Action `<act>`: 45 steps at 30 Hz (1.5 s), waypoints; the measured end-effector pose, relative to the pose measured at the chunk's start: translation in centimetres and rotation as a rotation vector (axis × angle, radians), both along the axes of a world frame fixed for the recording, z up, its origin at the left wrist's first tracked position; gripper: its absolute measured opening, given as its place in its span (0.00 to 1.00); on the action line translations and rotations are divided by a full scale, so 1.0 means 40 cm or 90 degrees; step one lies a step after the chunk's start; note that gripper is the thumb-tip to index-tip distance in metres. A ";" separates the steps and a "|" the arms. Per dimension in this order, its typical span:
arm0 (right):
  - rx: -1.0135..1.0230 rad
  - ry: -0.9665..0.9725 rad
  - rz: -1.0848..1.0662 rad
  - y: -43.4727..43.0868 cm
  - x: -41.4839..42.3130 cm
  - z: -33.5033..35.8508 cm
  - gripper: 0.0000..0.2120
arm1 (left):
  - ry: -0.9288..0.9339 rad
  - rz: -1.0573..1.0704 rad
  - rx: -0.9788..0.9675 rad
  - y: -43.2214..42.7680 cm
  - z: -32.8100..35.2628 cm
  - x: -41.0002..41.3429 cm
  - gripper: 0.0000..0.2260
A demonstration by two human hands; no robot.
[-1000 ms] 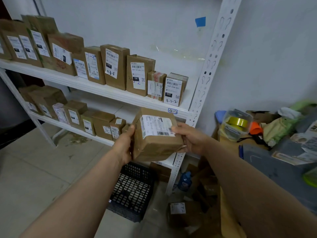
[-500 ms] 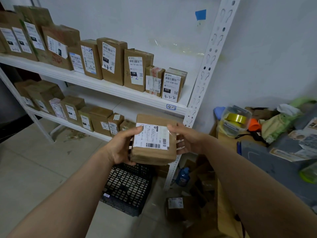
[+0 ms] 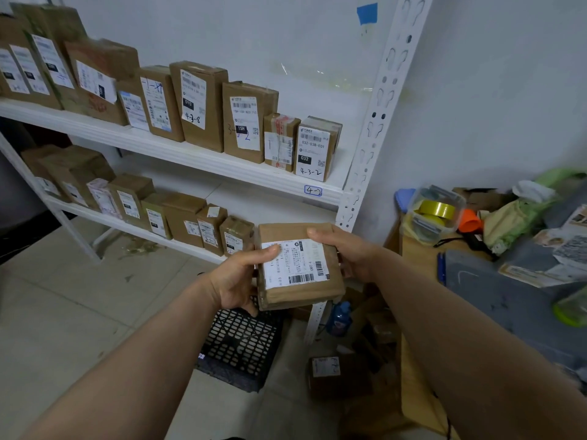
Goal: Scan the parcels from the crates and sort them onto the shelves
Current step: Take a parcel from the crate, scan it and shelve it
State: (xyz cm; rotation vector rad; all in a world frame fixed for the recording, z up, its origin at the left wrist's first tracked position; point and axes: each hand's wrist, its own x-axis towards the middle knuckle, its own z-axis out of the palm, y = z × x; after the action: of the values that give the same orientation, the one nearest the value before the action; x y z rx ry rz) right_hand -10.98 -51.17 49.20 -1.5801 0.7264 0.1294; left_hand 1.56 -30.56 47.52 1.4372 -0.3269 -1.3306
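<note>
Partway, seemingly — shelves [image 3: 197,155] at ten o'clock lined with boxes [image 3: 200,103], one parcel [image 3: 298,265] not yet shelved, clasped label-up mid-view by left hand [image 3: 236,281] at its nine and right hand [image 3: 346,252] at its three.

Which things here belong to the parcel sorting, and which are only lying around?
For the job: held parcel, left hand, right hand, shelved parcels, shelf, black crate.

Lying about: tape tub, orange cup, blue bottle.
</note>
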 end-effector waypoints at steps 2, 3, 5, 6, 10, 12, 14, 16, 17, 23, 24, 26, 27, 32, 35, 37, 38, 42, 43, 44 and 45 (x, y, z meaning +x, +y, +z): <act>-0.008 0.000 -0.005 0.000 -0.011 -0.001 0.35 | 0.001 0.024 -0.009 -0.019 -0.010 -0.010 0.40; -0.013 -0.005 -0.011 -0.001 -0.020 -0.001 0.32 | -0.005 0.040 -0.014 -0.033 -0.018 -0.014 0.39; -0.020 -0.036 -0.034 -0.008 -0.039 -0.002 0.23 | -0.030 0.071 -0.007 -0.058 -0.032 -0.025 0.38; -0.020 -0.052 -0.052 -0.021 -0.048 -0.005 0.19 | -0.034 0.083 0.001 -0.073 -0.040 -0.029 0.36; -0.003 -0.013 -0.240 -0.081 -0.117 -0.019 0.12 | -0.026 0.070 0.033 -0.129 -0.061 -0.078 0.31; -0.061 0.078 -0.304 -0.131 -0.173 -0.055 0.10 | -0.022 0.050 0.042 -0.164 -0.081 -0.109 0.45; -0.130 0.162 -0.345 -0.178 -0.243 -0.099 0.09 | 0.004 0.057 0.034 -0.201 -0.103 -0.145 0.52; -0.185 0.217 -0.359 -0.218 -0.316 -0.144 0.08 | 0.015 0.065 0.033 -0.236 -0.117 -0.185 0.50; -0.222 0.256 -0.352 -0.236 -0.350 -0.163 0.08 | 0.012 0.063 0.031 -0.251 -0.117 -0.207 0.46; -0.189 0.434 -0.303 -0.262 -0.502 -0.265 0.20 | 0.022 0.064 0.056 -0.324 -0.159 -0.281 0.34; -0.155 0.441 -0.295 -0.262 -0.513 -0.287 0.18 | 0.026 0.069 0.058 -0.333 -0.167 -0.288 0.34; -0.111 0.453 -0.293 -0.258 -0.526 -0.325 0.12 | 0.036 0.089 0.062 -0.346 -0.186 -0.298 0.35; -0.107 0.465 -0.281 -0.261 -0.531 -0.346 0.14 | 0.044 0.100 0.063 -0.352 -0.197 -0.300 0.36; -0.116 0.437 -0.232 -0.265 -0.546 -0.415 0.05 | 0.040 0.141 0.081 -0.360 -0.235 -0.293 0.45; -0.079 0.364 -0.261 -0.261 -0.558 -0.420 0.06 | 0.031 0.179 0.090 -0.356 -0.237 -0.284 0.49; -0.006 0.258 -0.270 -0.251 -0.562 -0.384 0.06 | 0.023 0.217 0.090 -0.354 -0.236 -0.277 0.51; 0.032 0.197 -0.256 -0.247 -0.561 -0.358 0.07 | 0.018 0.241 0.086 -0.354 -0.235 -0.273 0.52; 0.025 0.066 -0.104 -0.235 -0.532 -0.271 0.10 | -0.013 0.309 0.073 -0.359 -0.246 -0.260 0.59; 0.014 0.049 -0.076 -0.229 -0.521 -0.257 0.10 | -0.033 0.324 0.084 -0.360 -0.255 -0.252 0.62; 0.004 0.035 -0.053 -0.222 -0.509 -0.244 0.11 | -0.057 0.335 0.093 -0.363 -0.274 -0.240 0.65; -0.007 0.022 -0.038 -0.214 -0.500 -0.235 0.12 | -0.074 0.343 0.090 -0.368 -0.305 -0.221 0.67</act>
State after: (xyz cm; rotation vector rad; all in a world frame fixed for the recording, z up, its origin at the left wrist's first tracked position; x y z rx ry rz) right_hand -30.96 -59.71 39.81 -1.5693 0.8015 0.1098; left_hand -7.26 -45.28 35.31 1.5826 0.0839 -0.8456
